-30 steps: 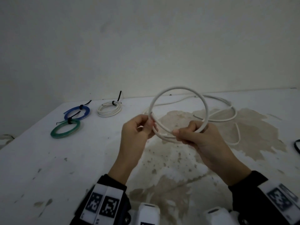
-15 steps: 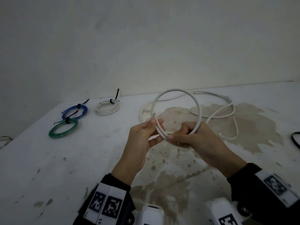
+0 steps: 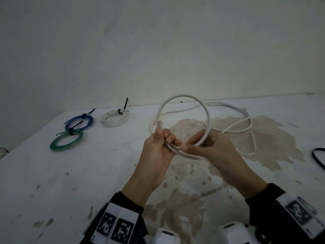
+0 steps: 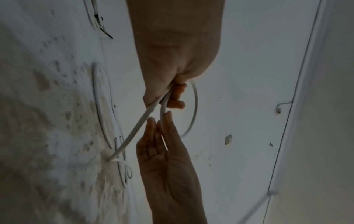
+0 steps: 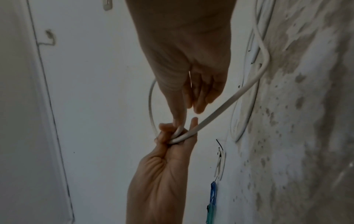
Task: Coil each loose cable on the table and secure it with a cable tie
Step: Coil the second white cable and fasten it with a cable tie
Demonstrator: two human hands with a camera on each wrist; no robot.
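A thick white cable (image 3: 182, 96) forms one upright loop above the table (image 3: 88, 173). My left hand (image 3: 163, 138) grips the overlapping strands at the loop's lower left, with the fingers curled round them (image 4: 172, 97) (image 5: 176, 134). My right hand (image 3: 195, 143) meets it from the right. Its fingers (image 4: 151, 122) are straight and only touch the strands, and the thumb lies along them (image 5: 178, 119). The rest of the cable (image 3: 246, 120) trails loose over the table behind.
Three tied coils lie at the back left: a blue coil (image 3: 79, 123), a green coil (image 3: 66, 142) and a small white coil (image 3: 114, 118), each with a black tie. A black loop (image 3: 318, 157) shows at the right edge. A wall stands close behind.
The left hand has wrapped more fingers round the crossing strands. The right hand has let go of the loop's bottom, straightened its fingers and slid toward the left hand.
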